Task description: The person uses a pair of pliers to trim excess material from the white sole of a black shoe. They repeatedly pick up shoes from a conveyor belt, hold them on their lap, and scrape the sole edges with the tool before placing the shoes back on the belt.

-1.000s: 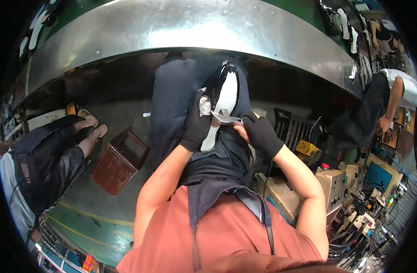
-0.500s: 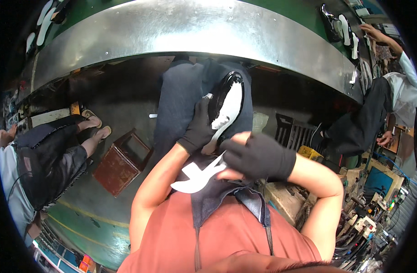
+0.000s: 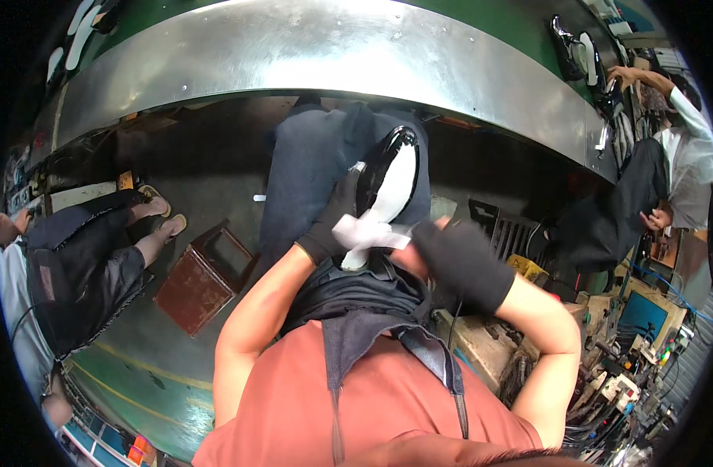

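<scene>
- Resting over the dark-trousered lap (image 3: pixel 298 167), a glossy black shoe (image 3: pixel 388 183) is held with its long white underside turned up and its rounded end pointed away from the body.
- The shoe's left side is gripped by the black-gloved left hand (image 3: pixel 331 224), which is curled against it.
- A white cut piece (image 3: pixel 358 233), blurred, is pinched at its right end by the right hand (image 3: pixel 465 261), also gloved; its fingers are bent in, well short of full spread.
- The shoe's narrow end is partly covered by the white piece; whether the two are touching cannot be told.
- Beyond the knees, the way is crossed by the metal-edged table (image 3: pixel 325 58), on which black shoes (image 3: pixel 568 48) are set at the right.
- On the floor to the left, a brown wooden stool (image 3: pixel 191 294) is placed near a co-worker (image 3: pixel 68 268).
</scene>
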Demonstrator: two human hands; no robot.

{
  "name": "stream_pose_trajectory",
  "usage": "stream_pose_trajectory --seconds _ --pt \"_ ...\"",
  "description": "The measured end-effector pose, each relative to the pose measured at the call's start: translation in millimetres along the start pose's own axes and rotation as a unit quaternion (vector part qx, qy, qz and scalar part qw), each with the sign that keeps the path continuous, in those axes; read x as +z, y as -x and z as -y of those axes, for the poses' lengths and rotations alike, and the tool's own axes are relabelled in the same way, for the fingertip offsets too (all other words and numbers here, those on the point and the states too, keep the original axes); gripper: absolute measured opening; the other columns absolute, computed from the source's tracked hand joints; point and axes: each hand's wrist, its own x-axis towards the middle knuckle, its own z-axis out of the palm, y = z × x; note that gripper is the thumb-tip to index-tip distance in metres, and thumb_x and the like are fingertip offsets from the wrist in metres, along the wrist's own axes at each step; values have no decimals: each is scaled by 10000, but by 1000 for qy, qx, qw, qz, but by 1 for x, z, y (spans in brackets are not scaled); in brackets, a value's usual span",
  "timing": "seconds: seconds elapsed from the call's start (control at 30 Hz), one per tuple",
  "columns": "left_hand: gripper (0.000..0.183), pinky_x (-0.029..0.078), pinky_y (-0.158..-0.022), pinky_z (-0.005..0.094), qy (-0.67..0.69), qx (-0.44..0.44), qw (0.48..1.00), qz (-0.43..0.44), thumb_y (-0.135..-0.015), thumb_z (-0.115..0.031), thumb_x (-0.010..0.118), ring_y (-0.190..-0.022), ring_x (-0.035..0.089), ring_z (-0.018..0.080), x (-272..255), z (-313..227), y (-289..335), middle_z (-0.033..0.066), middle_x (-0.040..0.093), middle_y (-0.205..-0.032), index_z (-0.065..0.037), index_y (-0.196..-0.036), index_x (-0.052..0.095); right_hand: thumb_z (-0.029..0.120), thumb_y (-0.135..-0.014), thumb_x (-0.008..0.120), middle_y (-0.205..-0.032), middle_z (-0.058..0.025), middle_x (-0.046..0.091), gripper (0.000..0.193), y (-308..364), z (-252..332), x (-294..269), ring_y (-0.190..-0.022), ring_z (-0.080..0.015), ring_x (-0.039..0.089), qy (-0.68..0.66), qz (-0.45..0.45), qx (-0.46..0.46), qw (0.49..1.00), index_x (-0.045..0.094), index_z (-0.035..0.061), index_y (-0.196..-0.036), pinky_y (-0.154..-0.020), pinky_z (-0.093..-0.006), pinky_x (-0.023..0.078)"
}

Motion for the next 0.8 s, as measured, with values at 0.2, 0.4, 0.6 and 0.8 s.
stream_pose_trajectory --seconds 0.2,0.4,0.6,0.8 --pt "1129 285 -1111 470 16 -2 1000 2 -648 -354 854 -1340 311 446 -3 -14 4 306 282 -1435 40 -1449 163 398 -911 577 -720 -190 611 398 -2 -9 2 -618 -336 605 -41 14 74 996 597 26 -772 -598 -402 504" --pt "1094 347 -1061 470 -116 -90 988 -47 -660 -367 846 -1268 398 448 -9 -69 3 308 376 -1343 80 -1426 207 307 -956 558 -615 -152 554 356 28 -24 -15 -536 -303 531 -245 -15 167 955 588 13 -757 -540 -363 433" --pt "1022 436 -915 462 -174 -63 980 -66 -650 -359 816 -1083 494 419 -9 -89 -2 252 470 -1196 35 -1421 274 284 -977 527 -646 -108 546 339 27 -24 40 -594 -189 513 -461 -147 221 847 571 -2 -799 -588 -326 423" --pt "1002 434 -908 460 -189 -2 978 -84 -649 -358 816 -1086 495 406 -14 -91 -4 260 480 -1194 67 -1395 299 277 -1005 495 -676 -26 550 350 26 -21 63 -635 -106 535 -492 -217 199 819 574 -6 -814 -595 -270 436"
